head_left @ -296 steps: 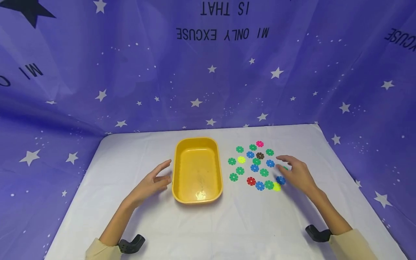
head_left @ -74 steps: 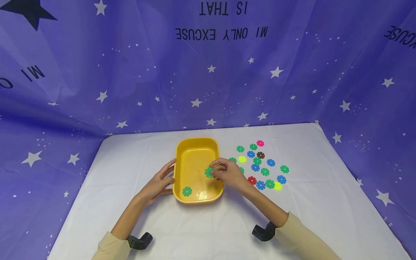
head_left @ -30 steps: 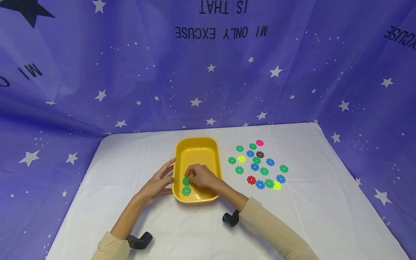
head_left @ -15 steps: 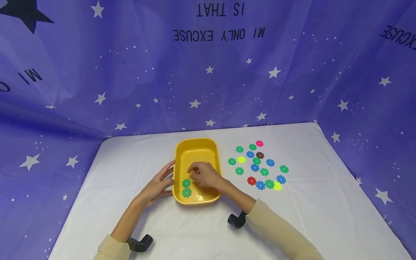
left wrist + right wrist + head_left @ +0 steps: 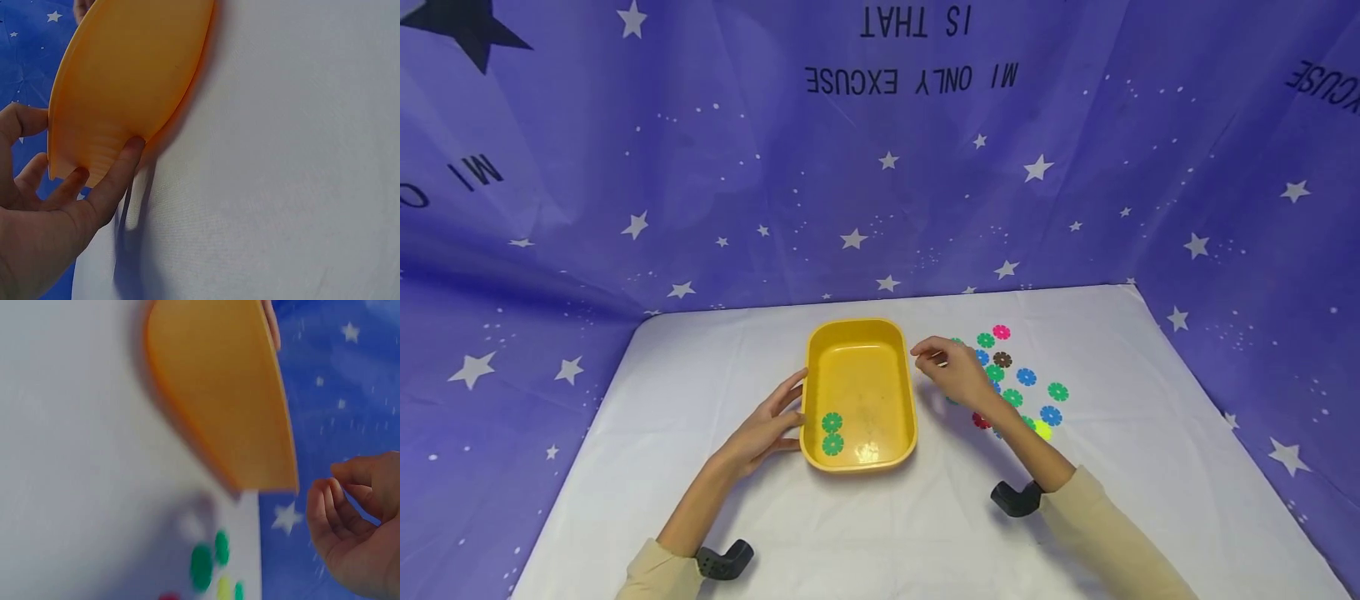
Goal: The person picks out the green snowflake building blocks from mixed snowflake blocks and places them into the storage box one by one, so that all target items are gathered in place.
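Note:
A yellow plastic tray (image 5: 913,408) stands on the white table; two green snowflake building discs (image 5: 832,422) lie inside it near the left front corner. My left hand (image 5: 763,432) rests its spread fingertips against the tray's left outer wall, as the left wrist view also shows with the tray wall (image 5: 131,75). Just right of the tray, above the table, is my right hand (image 5: 958,375). Its fingers are loosely bent and hold nothing; the right wrist view shows this hand (image 5: 359,531) clear of the tray. The right hand and forearm hide some of the loose discs.
Loose discs cover the table right of the tray: several green and blue ones, a pink disc (image 5: 1002,332), a brown disc (image 5: 1002,359), a partly hidden red disc (image 5: 981,421) and a yellow disc (image 5: 1042,430). A purple star-printed cloth (image 5: 820,208) surrounds the table.
My right hand brought a second green disc into the tray, let go of it beside the first and moved right, out over the table. The left hand stays at the tray's side.

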`<state>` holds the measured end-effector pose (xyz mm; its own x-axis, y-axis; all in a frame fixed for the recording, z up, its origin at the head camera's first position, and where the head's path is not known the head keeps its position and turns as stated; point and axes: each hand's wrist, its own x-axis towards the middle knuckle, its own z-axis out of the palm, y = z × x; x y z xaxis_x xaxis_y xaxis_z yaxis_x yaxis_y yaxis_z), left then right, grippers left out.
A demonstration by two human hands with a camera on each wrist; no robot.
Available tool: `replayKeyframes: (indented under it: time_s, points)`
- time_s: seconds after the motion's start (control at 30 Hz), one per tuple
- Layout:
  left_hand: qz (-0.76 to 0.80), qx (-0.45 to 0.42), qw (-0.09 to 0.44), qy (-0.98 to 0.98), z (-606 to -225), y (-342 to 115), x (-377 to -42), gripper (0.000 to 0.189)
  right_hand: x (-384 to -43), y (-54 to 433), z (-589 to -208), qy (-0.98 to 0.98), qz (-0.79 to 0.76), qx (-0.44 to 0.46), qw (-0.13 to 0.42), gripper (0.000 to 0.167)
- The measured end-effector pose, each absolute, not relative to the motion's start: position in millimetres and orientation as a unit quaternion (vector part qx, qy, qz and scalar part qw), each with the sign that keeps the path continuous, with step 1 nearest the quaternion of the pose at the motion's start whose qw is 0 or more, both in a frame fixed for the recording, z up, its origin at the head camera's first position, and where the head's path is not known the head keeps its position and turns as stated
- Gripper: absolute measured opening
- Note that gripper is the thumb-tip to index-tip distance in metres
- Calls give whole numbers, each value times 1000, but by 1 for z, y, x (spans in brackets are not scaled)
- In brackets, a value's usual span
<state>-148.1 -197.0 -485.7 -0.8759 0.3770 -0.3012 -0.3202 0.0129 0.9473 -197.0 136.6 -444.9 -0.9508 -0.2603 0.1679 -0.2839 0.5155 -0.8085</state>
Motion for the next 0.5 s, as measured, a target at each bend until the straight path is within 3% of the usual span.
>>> replayKeyframes:
  time_s: [0.2, 0.5]
  points:
    - [699, 20, 244, 672, -485, -198, -148, 80, -205, 169, -471, -881, 461, 109, -7, 23]
    - [702, 22, 245, 668, -486, -196, -148, 80, -211, 177, -502, -890, 452, 39, -44, 23]
